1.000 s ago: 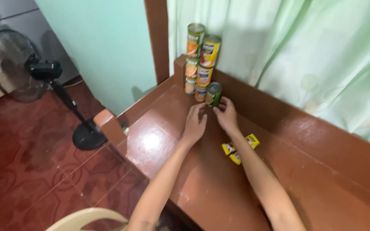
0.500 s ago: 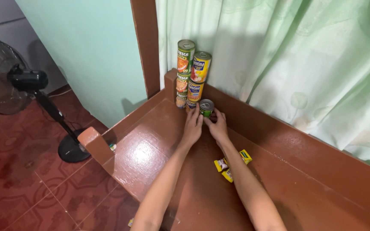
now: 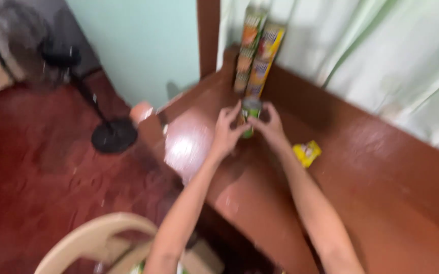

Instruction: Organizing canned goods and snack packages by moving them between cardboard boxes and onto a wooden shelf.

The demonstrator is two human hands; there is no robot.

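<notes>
View: one head camera, worn by the person, no second view.
Facing: steeply down and forward over both forearms toward the surface [image 3: 382,203] and its far corner by the curtain [image 3: 382,56].
Nearness: arm's length; hands sit mid-picture.
Edges: the surface's left edge runs diagonally, with floor [image 3: 37,167] and fan [image 3: 52,56] beyond.
Sharpness: blurred throughout.

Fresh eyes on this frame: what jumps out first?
Both hands, left hand and right hand, meet around a small green can on the brown table, near its far corner. Right behind it, stacked cans rise against the pale green curtain. A yellow packet lies to the right of the hands, and a black fan stands on the red floor at left.
</notes>
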